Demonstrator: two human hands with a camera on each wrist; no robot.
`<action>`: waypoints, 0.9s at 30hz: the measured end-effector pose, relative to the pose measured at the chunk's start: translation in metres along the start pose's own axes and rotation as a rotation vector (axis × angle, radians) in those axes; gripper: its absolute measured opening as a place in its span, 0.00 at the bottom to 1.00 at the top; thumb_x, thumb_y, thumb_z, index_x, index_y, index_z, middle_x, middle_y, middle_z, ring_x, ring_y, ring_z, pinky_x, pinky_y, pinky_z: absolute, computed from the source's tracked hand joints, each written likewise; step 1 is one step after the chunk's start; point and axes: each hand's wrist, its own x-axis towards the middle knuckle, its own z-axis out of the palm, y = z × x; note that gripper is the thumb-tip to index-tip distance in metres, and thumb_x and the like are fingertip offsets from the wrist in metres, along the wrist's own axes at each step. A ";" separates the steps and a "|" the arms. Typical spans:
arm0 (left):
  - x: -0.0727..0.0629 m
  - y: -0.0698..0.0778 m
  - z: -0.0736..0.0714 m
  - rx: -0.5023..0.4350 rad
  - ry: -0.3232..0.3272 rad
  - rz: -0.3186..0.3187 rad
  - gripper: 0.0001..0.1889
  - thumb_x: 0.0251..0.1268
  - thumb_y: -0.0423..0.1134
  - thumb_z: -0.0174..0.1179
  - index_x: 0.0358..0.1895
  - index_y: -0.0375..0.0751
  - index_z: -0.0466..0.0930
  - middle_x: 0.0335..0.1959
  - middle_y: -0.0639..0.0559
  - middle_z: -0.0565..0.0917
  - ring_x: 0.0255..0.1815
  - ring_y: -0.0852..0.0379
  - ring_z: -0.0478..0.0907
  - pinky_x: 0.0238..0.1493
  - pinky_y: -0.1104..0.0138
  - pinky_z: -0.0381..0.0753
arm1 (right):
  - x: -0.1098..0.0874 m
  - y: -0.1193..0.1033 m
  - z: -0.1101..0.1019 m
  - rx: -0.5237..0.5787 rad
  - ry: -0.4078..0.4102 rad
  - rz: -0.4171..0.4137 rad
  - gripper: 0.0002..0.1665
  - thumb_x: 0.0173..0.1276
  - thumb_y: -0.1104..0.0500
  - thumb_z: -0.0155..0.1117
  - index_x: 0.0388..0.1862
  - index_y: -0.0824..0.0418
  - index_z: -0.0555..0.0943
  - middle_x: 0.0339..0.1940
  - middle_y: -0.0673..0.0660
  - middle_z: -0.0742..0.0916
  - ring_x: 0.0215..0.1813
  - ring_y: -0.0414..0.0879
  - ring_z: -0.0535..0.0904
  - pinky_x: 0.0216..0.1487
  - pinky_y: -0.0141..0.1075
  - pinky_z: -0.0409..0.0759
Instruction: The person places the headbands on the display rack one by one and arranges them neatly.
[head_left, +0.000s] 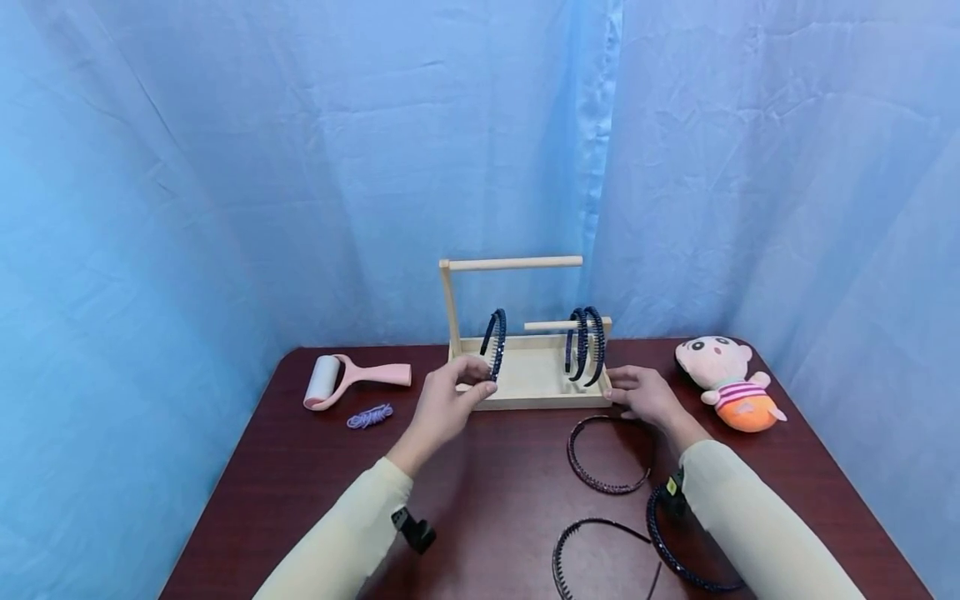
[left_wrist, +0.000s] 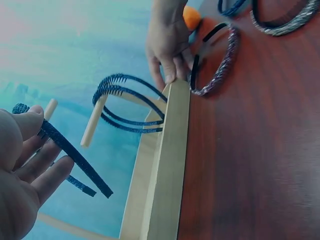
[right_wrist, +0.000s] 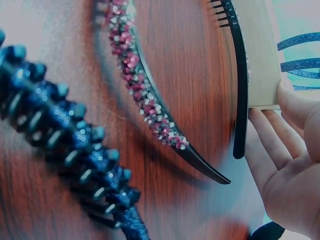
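Observation:
In the head view my left hand (head_left: pixel 448 398) pinches a dark blue toothed headband (head_left: pixel 498 342) between thumb and fingers. It stands upright over the left part of a wooden headband rack (head_left: pixel 540 402), and its open ends show in the left wrist view. Two similar blue headbands (head_left: pixel 597 346) hang side by side on the rack's lower right bar (head_left: pixel 547 326). My right hand (head_left: pixel 648 393) holds the rack's right end, with the thumb (right_wrist: pixel 292 100) at the tray's edge and the fingers (right_wrist: pixel 265 145) against its end.
Near my right arm lie a dark headband with red and silver stones (head_left: pixel 600 485), a toothed one (head_left: pixel 558 554) and a blue one (head_left: pixel 667 554). A plush doll (head_left: pixel 738 392) lies far right. A pink lint roller (head_left: pixel 375 375) and a purple cord bundle (head_left: pixel 370 417) lie left.

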 end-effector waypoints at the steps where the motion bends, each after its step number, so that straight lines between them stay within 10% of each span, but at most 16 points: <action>1: 0.006 -0.001 0.002 -0.005 -0.001 -0.016 0.10 0.66 0.35 0.71 0.47 0.40 0.83 0.41 0.47 0.88 0.45 0.52 0.86 0.50 0.56 0.86 | 0.000 0.000 0.000 0.007 0.004 0.008 0.31 0.76 0.58 0.65 0.75 0.62 0.71 0.70 0.70 0.78 0.62 0.59 0.82 0.46 0.47 0.88; 15: 0.067 -0.002 0.053 -0.237 -0.114 -0.203 0.10 0.70 0.37 0.67 0.49 0.40 0.80 0.45 0.46 0.90 0.44 0.54 0.85 0.44 0.61 0.87 | 0.001 -0.003 0.000 0.005 0.007 0.014 0.31 0.76 0.58 0.65 0.75 0.62 0.71 0.70 0.70 0.78 0.63 0.61 0.82 0.48 0.49 0.88; 27: 0.090 0.000 0.095 -0.365 -0.090 -0.330 0.10 0.69 0.33 0.68 0.49 0.36 0.80 0.45 0.44 0.90 0.42 0.53 0.87 0.44 0.57 0.89 | -0.001 -0.003 0.001 0.015 0.007 0.011 0.31 0.75 0.58 0.66 0.74 0.63 0.72 0.69 0.70 0.79 0.61 0.59 0.83 0.47 0.49 0.88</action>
